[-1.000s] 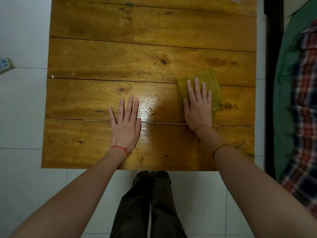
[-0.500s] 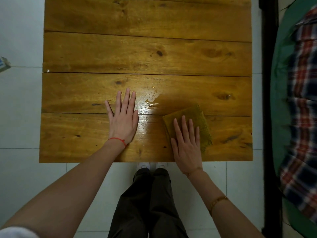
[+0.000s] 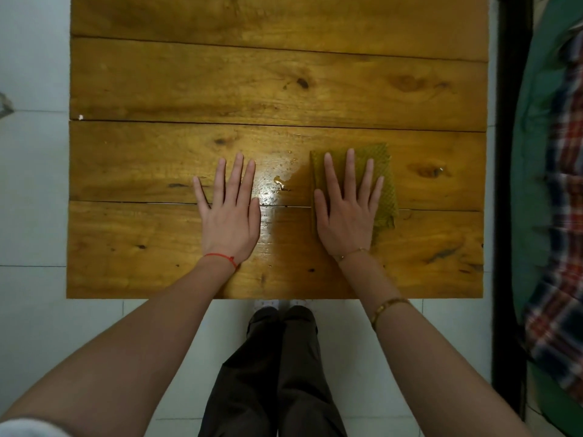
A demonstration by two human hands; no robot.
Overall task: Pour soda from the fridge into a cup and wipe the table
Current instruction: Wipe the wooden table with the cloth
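Below me, my dark trousers [image 3: 277, 373] stand on white floor tiles [image 3: 31, 200]. At my right, a plaid blanket [image 3: 564, 247] lies over green bedding [image 3: 533, 152] beside a dark bed frame [image 3: 508, 216]. A small greyish object [image 3: 4, 105], too cropped to identify, sits at the far left edge.

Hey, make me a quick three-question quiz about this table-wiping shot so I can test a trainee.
1. True or false: the right hand lies flat on the yellow-green cloth.
2. Multiple choice: the small puddle sits (A) between the two hands, (B) at the table's far edge, (C) under the left hand.
3. Fill in: the left hand presses straight onto the bare wooden ____.

Key: 1 true; 2 A; 3 table.
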